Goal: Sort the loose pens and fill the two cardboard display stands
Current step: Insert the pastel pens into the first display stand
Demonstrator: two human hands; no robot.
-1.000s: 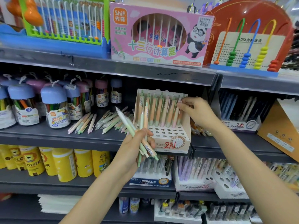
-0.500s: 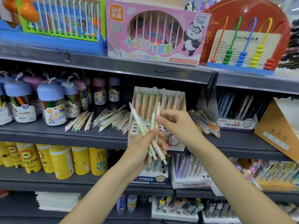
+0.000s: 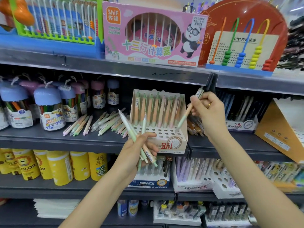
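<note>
Pens: your left hand (image 3: 139, 150) grips a small bundle (image 3: 141, 145) below the cardboard stand (image 3: 174, 142) on the middle shelf (image 3: 49, 140). Your right hand (image 3: 209, 111) pinches one peach-and-green pen (image 3: 185, 115), tip angled down over the stand's empty front holes. Back row looks filled. Step in hand: loading the stand. Next, line the tip over a free hole and drop it straight. Loose pens (image 3: 98, 124) wait left of the stand.

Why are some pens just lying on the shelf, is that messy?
Yes. A heap of loose pens lies flat on the shelf, left of the cardboard stand, where pens stand upright in holes. Its front rows of holes are empty.
</note>
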